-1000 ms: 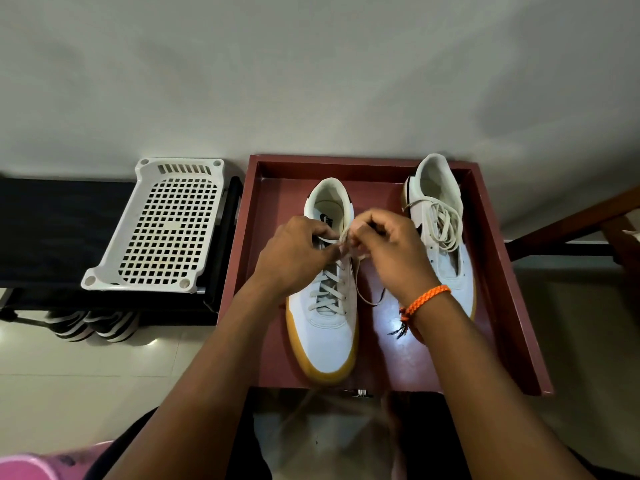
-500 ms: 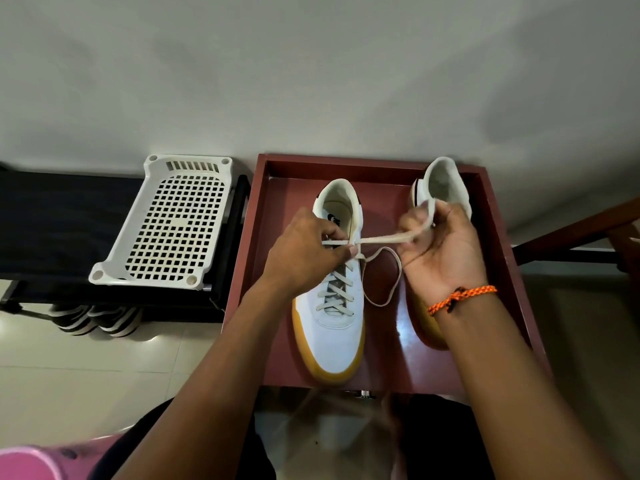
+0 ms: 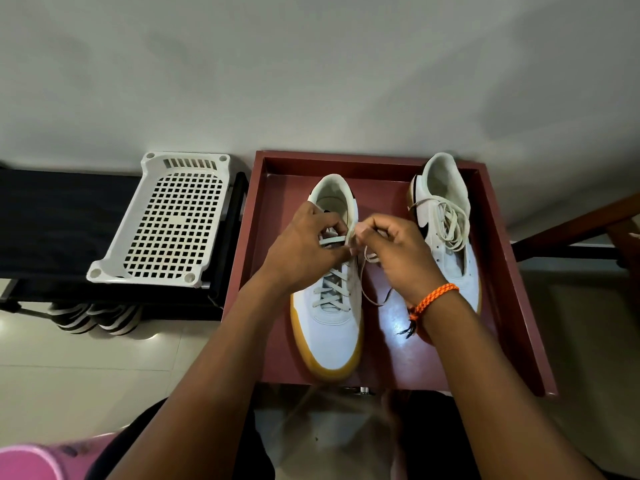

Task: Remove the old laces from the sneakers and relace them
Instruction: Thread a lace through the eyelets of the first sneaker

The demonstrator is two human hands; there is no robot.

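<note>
A: Where was the lace being worked?

B: The flat off-white lace (image 3: 333,241) sat at the top eyelets of the white leather sneaker with the tan rubber sole (image 3: 329,306), centre of the frame, inside the dark red wooden tray (image 3: 519,306). The left hand (image 3: 304,251) pinched one end with its fingers together; the right hand (image 3: 394,258) had its fingers clamped on the other, probably to keep tension while tying.

A: How many shoes?

B: Two. The second white sneaker (image 3: 446,223) lay at upper right, its loose laces (image 3: 450,220) piled on top. One white perforated plastic basket (image 3: 166,223) stood at left on a black shelf (image 3: 52,220).
</note>
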